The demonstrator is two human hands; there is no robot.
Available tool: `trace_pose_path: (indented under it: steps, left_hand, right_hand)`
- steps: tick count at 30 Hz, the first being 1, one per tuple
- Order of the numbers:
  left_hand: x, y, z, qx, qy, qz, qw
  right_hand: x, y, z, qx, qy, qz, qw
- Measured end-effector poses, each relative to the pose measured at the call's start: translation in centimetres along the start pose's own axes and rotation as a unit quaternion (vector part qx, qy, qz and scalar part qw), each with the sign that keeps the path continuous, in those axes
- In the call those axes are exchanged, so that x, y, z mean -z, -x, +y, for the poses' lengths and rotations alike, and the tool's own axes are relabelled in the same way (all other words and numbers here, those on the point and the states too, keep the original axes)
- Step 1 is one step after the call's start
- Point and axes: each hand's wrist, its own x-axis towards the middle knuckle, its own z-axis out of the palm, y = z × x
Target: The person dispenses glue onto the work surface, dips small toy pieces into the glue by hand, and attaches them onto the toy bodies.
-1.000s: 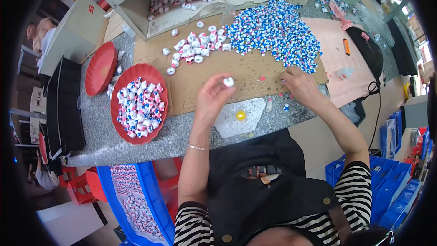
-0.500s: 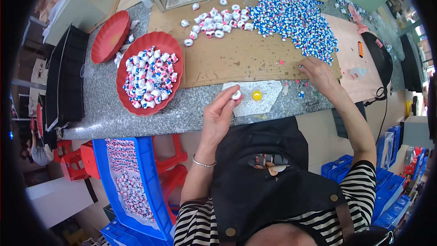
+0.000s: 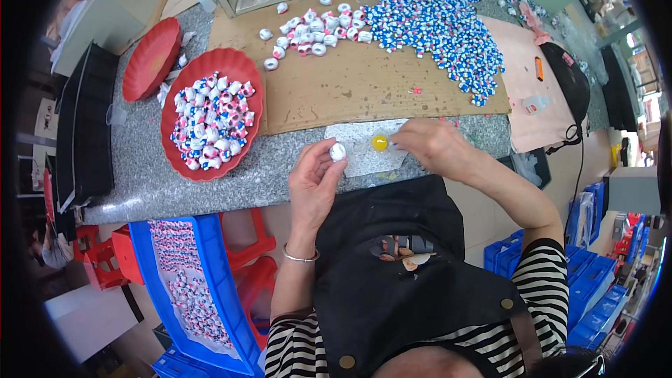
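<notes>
Lower centre: black apron, striped sleeves. Lower left: blue crate holding small red-white-blue pieces.

Centre, at near edge of grey counter: left hand raised, fingers clamped on a small white ring-shaped piece, thumb and fingertips together around it. Right of centre: right hand low over a pale sheet, fingers drawn together just beside a small yellow disc; whether pinching anything, cannot tell.

Left of centre: red round tray full of assembled pieces; second red tray beyond, upper left.

Upper centre: brown cardboard, white rings scattered, large heap of blue-white pieces upper right.
</notes>
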Motion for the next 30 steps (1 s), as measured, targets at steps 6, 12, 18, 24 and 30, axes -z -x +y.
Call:
trace_pose_path:
  steps: [6, 12, 18, 24, 30]
  left_hand:
    - [1.9, -1.7, 3.1, -0.093, -0.093, 0.053, 0.990]
    - [0.9, -2.7, 4.6, -0.173, -0.175, 0.050, 0.968]
    - [-0.8, -1.1, 0.4, -0.158, -0.169, 0.026, 0.972]
    - [-2.8, -0.3, -0.5, -0.246, -0.266, -0.030, 0.932]
    - [-2.1, -1.1, 1.0, -0.018, -0.024, -0.226, 0.974]
  right_hand:
    - [-0.5, -2.3, -0.6, 0.073, 0.096, -0.105, 0.987]
    - [-0.9, -2.5, -0.4, 0.081, 0.102, -0.117, 0.985]
    - [-0.5, -1.6, -1.4, -0.101, -0.155, 0.027, 0.982]
    - [-0.6, -0.6, -2.4, -0.267, -0.490, 0.035, 0.829]
    - [0.9, -0.1, -2.5, -0.026, -0.240, 0.071, 0.968]
